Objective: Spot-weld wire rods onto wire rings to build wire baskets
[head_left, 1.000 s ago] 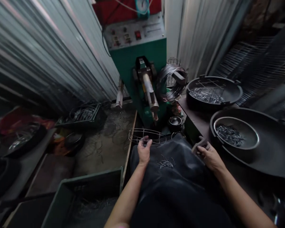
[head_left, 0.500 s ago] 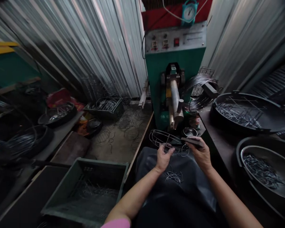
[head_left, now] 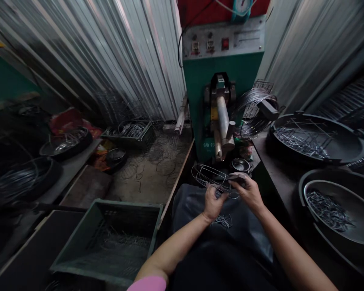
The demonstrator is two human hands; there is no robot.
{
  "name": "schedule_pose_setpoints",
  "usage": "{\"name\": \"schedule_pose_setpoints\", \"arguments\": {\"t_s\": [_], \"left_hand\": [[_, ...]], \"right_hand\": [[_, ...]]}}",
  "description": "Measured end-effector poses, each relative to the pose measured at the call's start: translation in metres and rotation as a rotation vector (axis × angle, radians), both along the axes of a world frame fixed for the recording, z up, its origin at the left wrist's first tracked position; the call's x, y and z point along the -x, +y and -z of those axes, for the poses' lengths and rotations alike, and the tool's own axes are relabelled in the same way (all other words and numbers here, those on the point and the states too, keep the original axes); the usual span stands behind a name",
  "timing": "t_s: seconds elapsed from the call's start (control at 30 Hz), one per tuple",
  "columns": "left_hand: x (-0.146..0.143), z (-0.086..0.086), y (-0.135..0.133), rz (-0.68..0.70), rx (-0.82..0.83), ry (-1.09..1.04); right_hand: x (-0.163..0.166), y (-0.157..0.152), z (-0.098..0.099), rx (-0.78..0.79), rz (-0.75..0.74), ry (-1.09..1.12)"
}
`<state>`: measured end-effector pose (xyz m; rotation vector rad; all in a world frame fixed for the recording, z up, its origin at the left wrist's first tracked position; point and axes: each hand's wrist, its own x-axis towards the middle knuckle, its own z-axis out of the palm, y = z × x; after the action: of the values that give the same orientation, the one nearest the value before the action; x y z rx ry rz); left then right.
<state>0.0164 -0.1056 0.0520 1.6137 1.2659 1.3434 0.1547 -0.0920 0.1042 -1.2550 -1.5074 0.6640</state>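
Observation:
A round wire frame (head_left: 210, 176) lies tilted over the front of my lap, just below the green machine (head_left: 221, 93). My left hand (head_left: 214, 204) is closed on the frame's near rim. My right hand (head_left: 248, 192) grips a flat dark block (head_left: 237, 176) and presses it against the frame's right side. Both hands meet over a dark apron (head_left: 230, 238) on my lap. A small heap of bent wire pieces (head_left: 221, 221) rests on the apron just under my hands.
Right of me stand dark round pans, the far pan (head_left: 318, 137) and the near pan (head_left: 333, 210), both with wire pieces inside. A wire coil (head_left: 251, 113) hangs beside the machine. A green crate (head_left: 112, 238) with wire scraps sits at lower left; more trays and pans line the left.
My right hand came from the pan edge at the right, carrying the dark block to the wire frame. My left hand kept hold of the frame. My head turned left.

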Motion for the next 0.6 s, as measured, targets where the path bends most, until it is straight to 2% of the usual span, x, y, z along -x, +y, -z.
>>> {"name": "schedule_pose_setpoints", "arguments": {"t_s": [0.1, 0.33, 0.6], "left_hand": [[0.0, -0.002, 0.007, 0.002, 0.024, -0.026], [-0.005, -0.002, 0.036, 0.021, 0.092, -0.132], [-0.004, -0.004, 0.065, 0.085, 0.074, -0.146]], "right_hand": [[-0.002, 0.003, 0.007, 0.002, 0.036, 0.057], [-0.006, 0.024, 0.012, 0.124, 0.074, 0.161], [-0.008, 0.047, 0.019, 0.094, 0.115, 0.184]]}}
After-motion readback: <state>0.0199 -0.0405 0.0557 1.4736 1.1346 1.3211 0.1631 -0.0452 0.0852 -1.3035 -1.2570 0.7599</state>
